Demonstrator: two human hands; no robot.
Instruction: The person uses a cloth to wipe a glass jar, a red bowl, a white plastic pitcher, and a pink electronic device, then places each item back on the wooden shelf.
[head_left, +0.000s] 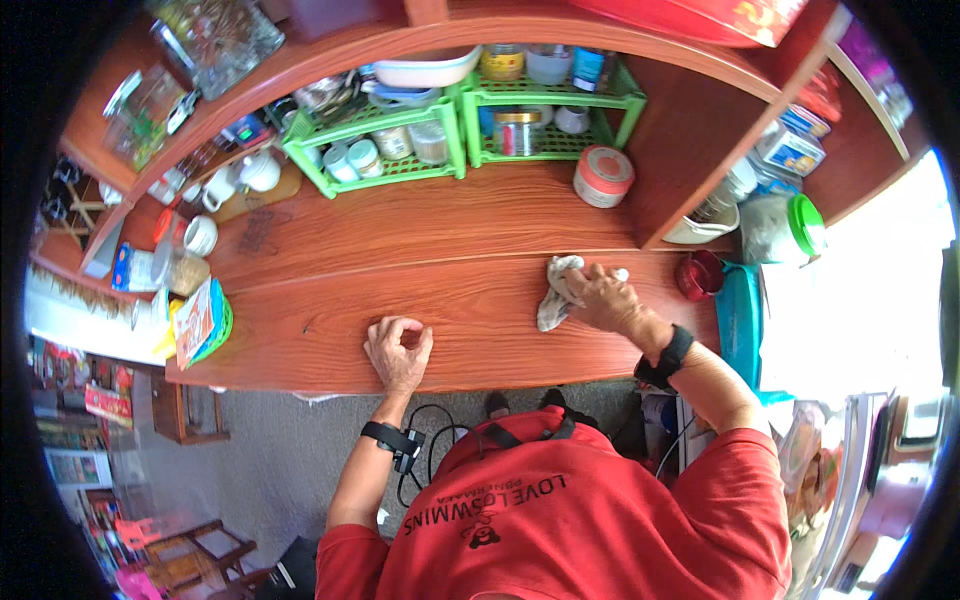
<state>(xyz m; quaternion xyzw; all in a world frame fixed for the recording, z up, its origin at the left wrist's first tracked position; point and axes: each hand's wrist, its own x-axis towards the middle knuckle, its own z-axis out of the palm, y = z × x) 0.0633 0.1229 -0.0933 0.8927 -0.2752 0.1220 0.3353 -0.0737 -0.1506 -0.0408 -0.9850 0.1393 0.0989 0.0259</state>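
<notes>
My right hand (606, 298) presses a crumpled whitish cloth (555, 306) onto the wooden desktop (480, 300), right of its middle. The palm and fingers cover part of the cloth. Near the front edge, my left hand (397, 351) rests at the desktop with its fingers curled and a gap between thumb and forefinger; nothing shows in it. Beyond the right hand stands a round pink and white tub (603, 176). A dark red cup (700, 275) is to that hand's right.
Green plastic racks (390, 135) with jars line the back. White mugs (259, 171) stand at the back left, and a green basket of packets (206, 322) sits at the left end. At right are a green-lidded jar (780, 229) and a teal container (739, 322). Black cables (431, 442) lie below.
</notes>
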